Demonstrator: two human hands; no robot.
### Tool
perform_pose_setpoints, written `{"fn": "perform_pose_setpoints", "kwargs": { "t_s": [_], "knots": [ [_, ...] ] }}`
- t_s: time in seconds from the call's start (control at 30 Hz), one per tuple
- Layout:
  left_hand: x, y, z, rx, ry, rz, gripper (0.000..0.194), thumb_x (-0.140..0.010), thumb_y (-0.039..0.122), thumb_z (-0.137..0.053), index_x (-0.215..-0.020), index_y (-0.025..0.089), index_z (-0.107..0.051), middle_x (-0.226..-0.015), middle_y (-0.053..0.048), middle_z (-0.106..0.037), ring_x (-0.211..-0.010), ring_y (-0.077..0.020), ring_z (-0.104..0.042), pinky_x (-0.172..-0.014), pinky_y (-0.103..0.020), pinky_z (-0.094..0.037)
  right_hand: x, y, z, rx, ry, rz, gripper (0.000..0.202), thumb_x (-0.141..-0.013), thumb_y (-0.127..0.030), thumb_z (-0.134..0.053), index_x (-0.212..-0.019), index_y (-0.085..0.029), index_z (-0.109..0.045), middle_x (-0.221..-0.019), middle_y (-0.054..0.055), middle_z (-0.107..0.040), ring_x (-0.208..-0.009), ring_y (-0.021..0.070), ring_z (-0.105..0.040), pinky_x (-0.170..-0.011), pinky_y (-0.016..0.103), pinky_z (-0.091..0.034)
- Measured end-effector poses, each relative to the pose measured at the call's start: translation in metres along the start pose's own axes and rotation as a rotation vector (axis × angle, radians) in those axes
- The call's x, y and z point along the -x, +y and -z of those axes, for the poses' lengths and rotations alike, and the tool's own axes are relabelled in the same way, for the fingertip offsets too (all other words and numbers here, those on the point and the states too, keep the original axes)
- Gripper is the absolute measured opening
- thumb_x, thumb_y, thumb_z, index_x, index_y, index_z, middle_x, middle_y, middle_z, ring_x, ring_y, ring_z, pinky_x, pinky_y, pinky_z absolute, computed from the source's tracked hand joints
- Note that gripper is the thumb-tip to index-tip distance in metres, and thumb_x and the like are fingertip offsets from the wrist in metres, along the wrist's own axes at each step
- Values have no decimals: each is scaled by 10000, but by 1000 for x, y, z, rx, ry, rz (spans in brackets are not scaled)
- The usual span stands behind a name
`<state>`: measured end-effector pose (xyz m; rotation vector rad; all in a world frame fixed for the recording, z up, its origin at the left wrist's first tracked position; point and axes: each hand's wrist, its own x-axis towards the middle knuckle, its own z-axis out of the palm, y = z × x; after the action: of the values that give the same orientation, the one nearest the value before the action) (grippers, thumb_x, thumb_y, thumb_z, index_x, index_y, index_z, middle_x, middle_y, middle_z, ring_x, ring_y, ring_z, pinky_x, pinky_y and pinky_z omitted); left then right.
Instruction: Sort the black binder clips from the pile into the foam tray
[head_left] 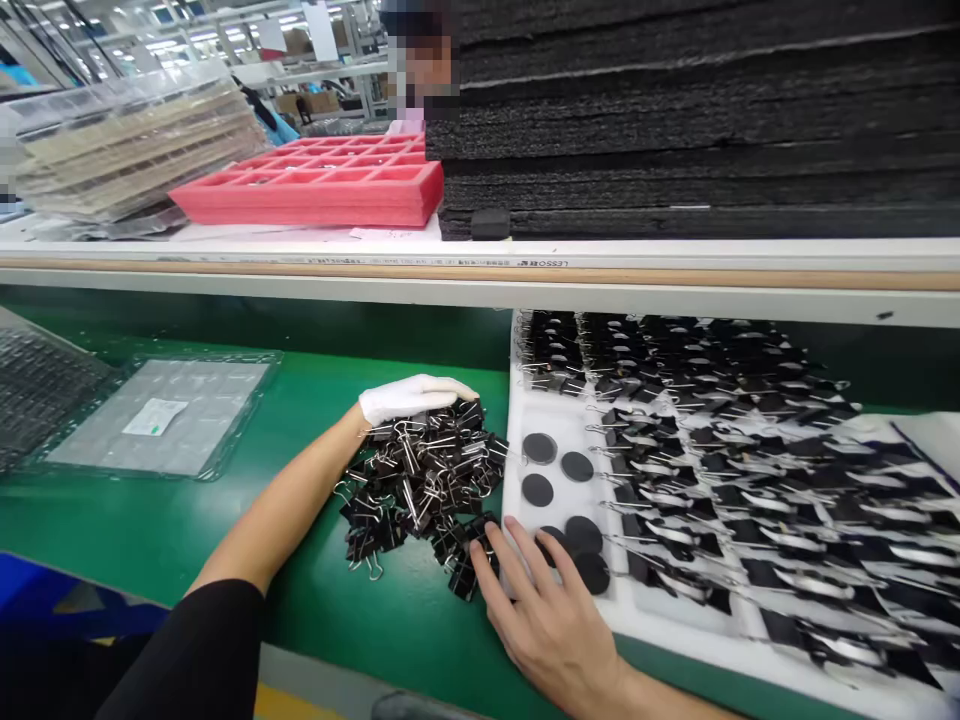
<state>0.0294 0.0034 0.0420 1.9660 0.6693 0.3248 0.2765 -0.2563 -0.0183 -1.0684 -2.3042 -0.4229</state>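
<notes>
The bare right hand (551, 610) lies flat, fingers spread, at the white tray's (517, 440) near-left corner, holding nothing, while the gloved left hand (409, 397) cups the far side of the binder-clip heap (420, 490) between them on the green surface (225, 520).

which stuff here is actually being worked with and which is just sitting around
In use: pile of binder clips under the gloved left hand; white tray of clips touched by the bare right hand; black discs.

Lying about: red tray; black foam stack; clear trays.

Gloved left hand (411, 397) on binder clips (420, 480), bare right hand (551, 615) at white tray (555, 415)
</notes>
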Motion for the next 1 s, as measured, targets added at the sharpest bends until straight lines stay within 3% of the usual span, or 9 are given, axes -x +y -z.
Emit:
{"fn": "perform_pose_setpoints", "kwargs": {
  "t_s": [0.1,0.23,0.4,0.47,0.6,0.73,0.83,1.0],
  "knots": [
    [-6,-6,-1,32,28,-37,538,-1019,633,-548,-1221,190,-779,-1357,-100,-720,-1359,-277,-614,-1216,-391,-425,0,0,-1,-13,-1,5,353,-1011,-150,-513,-1301,-124,-713,-1367,163,-677,-1307,368,-562,-1085,541,-361],
    [-4,-8,0,39,71,-28,549,-1032,626,-523,-1214,177,-782,-1339,-106,-730,-1334,-274,-635,-1211,-388,-435,-2,2,1,-22,-7,17,344,-999,-143,-528,-1283,-121,-720,-1367,161,-677,-1317,364,-559,-1070,529,-383],
    [0,1,-2,-44,44,25,555,-1038,587,-539,-1445,226,-648,-1552,-65,-581,-1486,-275,-492,-1286,-390,-326,-7,3,6,14,-8,24,368,-960,-109,-551,-1282,-151,-723,-1355,153,-684,-1285,360,-592,-1063,523,-416],
    [1,0,-3,-19,102,23,574,-1026,585,-559,-1483,241,-615,-1571,-66,-560,-1491,-292,-483,-1286,-415,-325,-8,2,8,29,-35,25,405,-929,-98,-603,-1309,-188,-711,-1394,131,-666,-1287,358,-596,-1073,523,-428],
    [-2,-11,-6,152,226,-37,552,-1005,594,-587,-1388,210,-693,-1437,-120,-669,-1366,-311,-608,-1217,-464,-425,-7,1,14,49,-78,24,481,-908,-111,-662,-1378,-214,-661,-1459,136,-619,-1312,351,-577,-1085,522,-448],
    [-4,-18,-7,218,258,-55,533,-991,586,-617,-1327,187,-729,-1367,-139,-710,-1297,-312,-656,-1180,-479,-462,-20,5,28,-56,-125,-124,576,-972,-335,-678,-1515,-249,-507,-1565,227,-475,-1440,415,-459,-1105,645,-432],
    [-4,-16,-7,207,254,-58,527,-988,580,-625,-1304,174,-742,-1348,-146,-719,-1280,-311,-664,-1169,-476,-470,-43,13,35,-22,-216,-272,613,-1019,-510,-575,-1500,-136,-506,-1579,294,-425,-1423,472,-449,-1086,696,-440],
    [-3,-13,-6,195,255,-60,515,-1002,568,-605,-1302,172,-741,-1347,-139,-720,-1280,-302,-663,-1168,-463,-472,-66,19,21,74,-233,-263,522,-1076,-459,-458,-1389,-57,-570,-1436,316,-556,-1303,448,-540,-1049,676,-483]
  ]
}}
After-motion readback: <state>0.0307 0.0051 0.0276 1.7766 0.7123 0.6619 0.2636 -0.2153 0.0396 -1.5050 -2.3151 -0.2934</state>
